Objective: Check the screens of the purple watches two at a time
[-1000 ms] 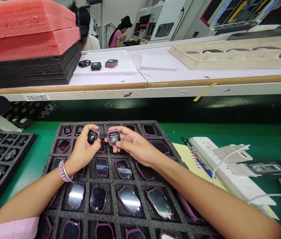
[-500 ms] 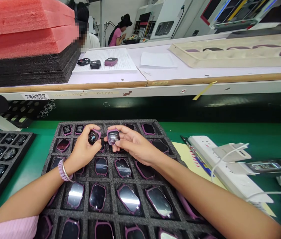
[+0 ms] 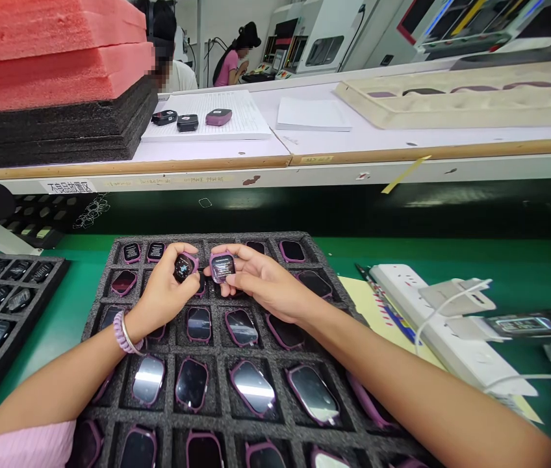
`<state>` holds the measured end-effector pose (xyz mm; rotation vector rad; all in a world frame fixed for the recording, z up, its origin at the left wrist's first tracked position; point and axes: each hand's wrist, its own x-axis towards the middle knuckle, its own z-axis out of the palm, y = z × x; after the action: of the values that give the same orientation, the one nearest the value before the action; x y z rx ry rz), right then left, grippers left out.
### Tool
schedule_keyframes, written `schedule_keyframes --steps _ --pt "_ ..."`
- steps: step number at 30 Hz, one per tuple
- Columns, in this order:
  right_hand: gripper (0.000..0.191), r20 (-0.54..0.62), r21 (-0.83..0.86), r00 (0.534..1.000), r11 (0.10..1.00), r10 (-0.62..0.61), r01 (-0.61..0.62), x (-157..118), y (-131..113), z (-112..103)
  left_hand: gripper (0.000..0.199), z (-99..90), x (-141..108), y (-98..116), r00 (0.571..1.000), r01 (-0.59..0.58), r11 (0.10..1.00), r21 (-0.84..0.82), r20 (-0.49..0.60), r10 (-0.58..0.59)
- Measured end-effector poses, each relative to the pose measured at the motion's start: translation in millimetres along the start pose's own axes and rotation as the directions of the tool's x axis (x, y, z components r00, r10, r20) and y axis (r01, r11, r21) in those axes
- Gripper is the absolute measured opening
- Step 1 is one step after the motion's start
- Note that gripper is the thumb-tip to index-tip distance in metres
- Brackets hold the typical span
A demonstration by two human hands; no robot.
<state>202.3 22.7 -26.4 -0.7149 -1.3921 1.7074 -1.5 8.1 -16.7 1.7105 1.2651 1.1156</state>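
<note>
Two purple-cased watch bodies, screens lit, sit side by side above the tray's twelve o'clock rows: left watch (image 3: 183, 267) tilted, right watch (image 3: 222, 267) level.

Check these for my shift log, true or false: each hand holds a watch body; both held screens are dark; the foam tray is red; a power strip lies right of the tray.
1. Each hand holds a watch body: true, left hand holds the left watch body, right hand the right watch body.
2. Both held screens are dark: false, both are lit.
3. The foam tray is red: false, it is dark grey.
4. A power strip lies right of the tray: true.
</note>
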Motion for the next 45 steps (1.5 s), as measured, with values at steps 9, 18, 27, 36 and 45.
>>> schedule_keyframes --steps 9,18,27,36,45 --pt "0.045 0.002 0.002 1.0 1.0 -0.003 0.003 0 1 0 0.033 -0.3 0 -2 1.0 -0.003 1.0 0.003 0.01 0.003" --pt "0.046 0.014 0.003 1.0 1.0 -0.001 0.001 0 3 -1 0.032 -0.8 1 -2 0.999 -0.016 0.999 -0.045 0.047 0.018" --pt "0.048 -0.037 0.001 0.999 1.0 -0.004 0.004 0 0 2 0.047 -0.6 3 3 0.968 0.25 0.905 -0.345 0.112 -0.225" --pt "0.055 -0.053 0.034 0.999 0.999 -0.008 0.01 2 1 -1 0.045 -3.5 2 12 0.936 0.353 0.71 -0.609 0.22 -0.277" --pt "0.046 -0.047 0.04 0.999 0.999 -0.01 0.012 3 1 -1 0.043 -2.8 1 12 0.936 0.352 0.753 -0.556 0.208 -0.283"
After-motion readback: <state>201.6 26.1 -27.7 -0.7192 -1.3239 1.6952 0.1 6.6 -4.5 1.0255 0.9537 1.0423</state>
